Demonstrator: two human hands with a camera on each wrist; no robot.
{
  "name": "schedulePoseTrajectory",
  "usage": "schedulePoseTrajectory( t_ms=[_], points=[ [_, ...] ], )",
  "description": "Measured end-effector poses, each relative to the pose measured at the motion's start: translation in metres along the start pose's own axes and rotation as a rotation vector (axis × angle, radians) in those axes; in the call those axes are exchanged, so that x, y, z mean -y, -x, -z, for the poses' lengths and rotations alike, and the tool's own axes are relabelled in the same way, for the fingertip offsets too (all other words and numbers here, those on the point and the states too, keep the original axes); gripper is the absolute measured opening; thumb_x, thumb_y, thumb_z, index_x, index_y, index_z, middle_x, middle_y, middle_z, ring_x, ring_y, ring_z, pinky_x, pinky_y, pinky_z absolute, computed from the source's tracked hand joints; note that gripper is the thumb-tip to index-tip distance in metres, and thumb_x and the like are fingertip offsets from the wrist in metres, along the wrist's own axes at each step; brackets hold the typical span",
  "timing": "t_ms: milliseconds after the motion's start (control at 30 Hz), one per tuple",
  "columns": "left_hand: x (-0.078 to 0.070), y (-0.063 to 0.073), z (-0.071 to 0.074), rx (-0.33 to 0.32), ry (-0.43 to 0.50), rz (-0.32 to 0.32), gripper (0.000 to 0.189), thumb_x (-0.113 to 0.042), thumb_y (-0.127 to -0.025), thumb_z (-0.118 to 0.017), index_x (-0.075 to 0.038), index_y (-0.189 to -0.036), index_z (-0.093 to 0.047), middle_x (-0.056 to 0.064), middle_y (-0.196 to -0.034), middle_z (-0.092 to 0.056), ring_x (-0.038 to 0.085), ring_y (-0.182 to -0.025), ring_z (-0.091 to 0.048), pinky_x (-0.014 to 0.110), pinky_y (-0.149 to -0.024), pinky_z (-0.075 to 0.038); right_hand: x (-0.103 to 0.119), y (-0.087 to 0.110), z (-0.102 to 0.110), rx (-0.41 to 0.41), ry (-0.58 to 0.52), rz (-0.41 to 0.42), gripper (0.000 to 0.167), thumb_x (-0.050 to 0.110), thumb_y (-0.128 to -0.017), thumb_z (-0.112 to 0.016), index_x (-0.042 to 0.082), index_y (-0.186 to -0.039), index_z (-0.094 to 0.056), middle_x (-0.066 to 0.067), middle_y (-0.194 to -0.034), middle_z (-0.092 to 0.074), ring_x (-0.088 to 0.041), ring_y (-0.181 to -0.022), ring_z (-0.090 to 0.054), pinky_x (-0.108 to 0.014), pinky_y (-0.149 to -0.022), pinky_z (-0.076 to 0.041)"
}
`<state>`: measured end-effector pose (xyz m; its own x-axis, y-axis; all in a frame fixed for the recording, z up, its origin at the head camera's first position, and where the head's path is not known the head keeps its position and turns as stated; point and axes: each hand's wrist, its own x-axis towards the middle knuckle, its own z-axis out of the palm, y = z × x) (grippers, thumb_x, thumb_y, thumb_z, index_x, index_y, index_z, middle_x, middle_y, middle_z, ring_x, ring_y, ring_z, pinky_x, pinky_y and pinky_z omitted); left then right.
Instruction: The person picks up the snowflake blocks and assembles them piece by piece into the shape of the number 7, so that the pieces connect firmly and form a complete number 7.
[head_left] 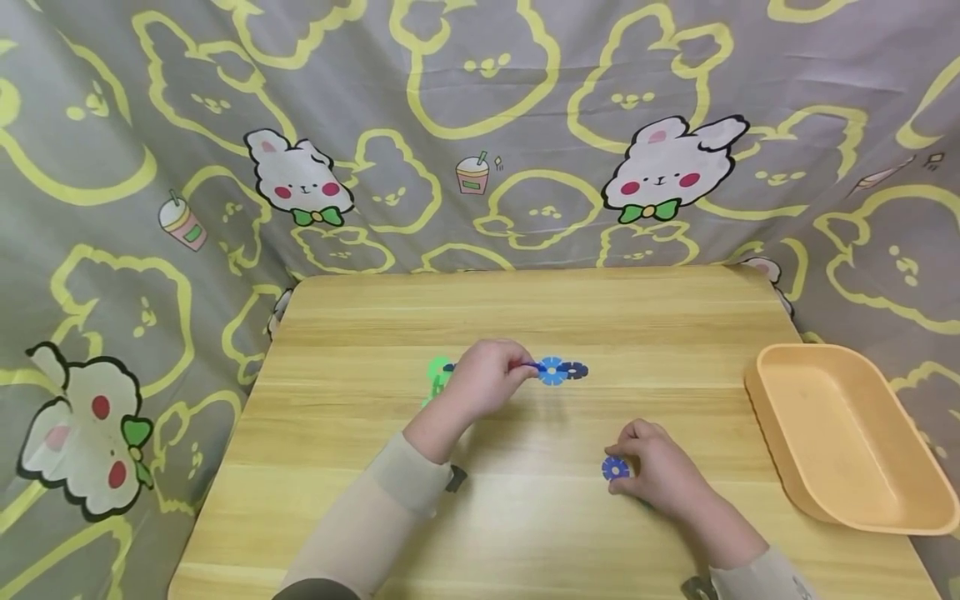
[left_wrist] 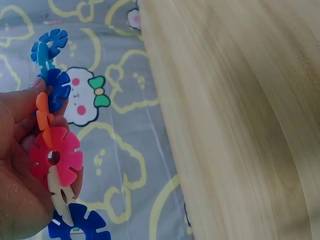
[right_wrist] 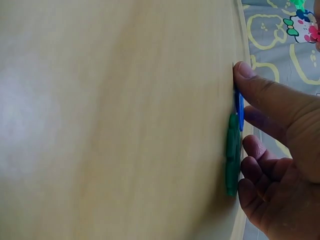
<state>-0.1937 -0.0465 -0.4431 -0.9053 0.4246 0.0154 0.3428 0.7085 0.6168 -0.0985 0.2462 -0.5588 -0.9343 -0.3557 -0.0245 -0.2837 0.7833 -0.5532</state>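
My left hand [head_left: 487, 379] grips the middle of a chain of notched plastic snowflake discs, held over the table. In the left wrist view, orange, pink [left_wrist: 62, 150], cream [left_wrist: 61, 195] and blue discs slot into one another along the palm. Beyond the fingers the chain ends in a bright blue disc [head_left: 552, 371] and a dark navy one [head_left: 576, 371]; light green discs [head_left: 438, 368] show at its other end. Low at the tabletop, my right hand [head_left: 660, 471] pinches a single blue disc [head_left: 615, 468] between thumb and fingers. A green disc [right_wrist: 232, 160] is right beside it, under the fingers.
An orange-yellow plastic bin [head_left: 832, 442] stands at the right edge of the wooden table [head_left: 360, 317]. Patterned grey curtains [head_left: 525, 108] hang close behind the table and along both sides.
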Motion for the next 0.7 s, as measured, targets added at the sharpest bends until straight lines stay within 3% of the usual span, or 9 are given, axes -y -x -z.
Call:
schedulePoseTrajectory(
  t_ms=[433, 567, 700],
  points=[
    [0.0031, 0.0009, 0.0019, 0.0, -0.052, 0.004, 0.017, -0.026, -0.103, -0.074, -0.017, -0.088, -0.077, -0.009, -0.085, -0.069, 0.011, -0.071, -0.058, 0.029, -0.068, -0.05, 0.0006, -0.0012, -0.0003, 0.022, -0.028, -0.029, 0.031, 0.02, -0.068, -0.101, 0.018, -0.087, -0.076, 0.009, -0.097, -0.055, -0.015, -0.092, -0.05, -0.034, -0.079, -0.051],
    [0.004, 0.001, 0.0015, 0.007, -0.054, 0.004, 0.016, -0.026, -0.102, -0.074, -0.017, -0.09, -0.078, -0.008, -0.086, -0.07, 0.011, -0.071, -0.059, 0.029, -0.067, -0.05, 0.0008, -0.0004, 0.0007, 0.025, -0.014, -0.021, 0.034, 0.022, -0.07, -0.1, 0.015, -0.092, -0.075, 0.007, -0.098, -0.06, -0.018, -0.093, -0.056, -0.04, -0.084, -0.055],
    [0.0045, 0.0011, 0.0014, 0.009, -0.055, 0.003, 0.017, -0.026, -0.103, -0.074, -0.017, -0.089, -0.078, -0.008, -0.086, -0.071, 0.011, -0.07, -0.058, 0.028, -0.067, -0.05, -0.0001, 0.0025, 0.0053, 0.014, 0.012, -0.025, 0.052, 0.031, -0.064, -0.102, 0.009, -0.105, -0.078, 0.005, -0.102, -0.063, -0.02, -0.097, -0.061, -0.05, -0.094, -0.055]
  ],
)
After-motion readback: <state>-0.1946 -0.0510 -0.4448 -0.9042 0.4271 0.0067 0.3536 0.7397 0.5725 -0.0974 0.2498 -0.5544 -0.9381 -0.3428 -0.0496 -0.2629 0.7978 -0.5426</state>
